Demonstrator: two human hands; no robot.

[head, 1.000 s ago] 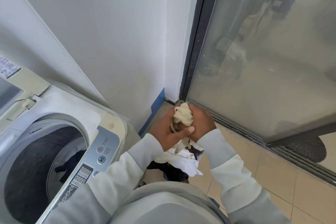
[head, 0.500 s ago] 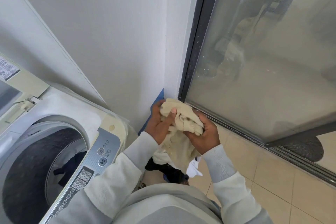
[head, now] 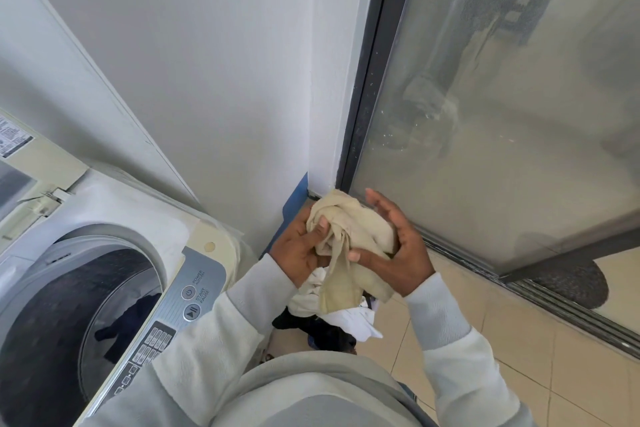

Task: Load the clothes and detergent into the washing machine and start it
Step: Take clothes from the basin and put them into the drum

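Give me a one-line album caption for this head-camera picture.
Both hands, left and right, bunch a beige garment beside the open washing machine.

- Cloth (head: pixel 349 229): beige, bunched and twisted into a wad, a tail hanging down; held up to the right of the washer, above the pile.
- Pile (head: pixel 346 317): white and dark clothes heaped on the floor just right of the washer.
- Washer (head: pixel 104 204): top-loader, lid up, drum (head: pixel 69 315) open, with a dark shape showing in it that may be a garment; its grey control panel (head: pixel 173 315) runs along the near edge.
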